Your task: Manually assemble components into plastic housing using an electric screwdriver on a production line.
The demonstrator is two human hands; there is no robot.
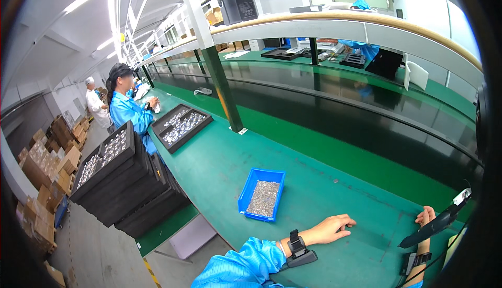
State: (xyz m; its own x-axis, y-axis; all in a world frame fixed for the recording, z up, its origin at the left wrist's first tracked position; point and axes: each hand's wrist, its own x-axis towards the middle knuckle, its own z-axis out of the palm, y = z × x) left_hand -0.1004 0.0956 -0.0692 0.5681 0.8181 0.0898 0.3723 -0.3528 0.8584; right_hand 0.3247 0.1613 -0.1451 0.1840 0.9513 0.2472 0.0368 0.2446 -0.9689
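My left hand [332, 229] hovers low over or rests on the green worktop [314, 194], fingers stretched and thumb apart, holding nothing. Its wrist wears a black strapped device [298, 246]. A blue plastic bin [267, 174], part filled with small greyish metal pieces [263, 199], stands to its upper left. Farther right, my right hand [426, 216] has its fingers extended, with nothing seen in them. A dark elongated object [436, 225] with a silvery end crosses in front of the right wrist and hides part of the palm; its kind is unclear.
Stacked black trays [125, 183] with shiny small parts stand at left, beside another filled black tray [182, 127] on the worktop. A co-worker in blue [128, 110] works beyond. A metal post [222, 89] rises at the dark conveyor belt [334, 110]; a shelf [345, 20] runs overhead.
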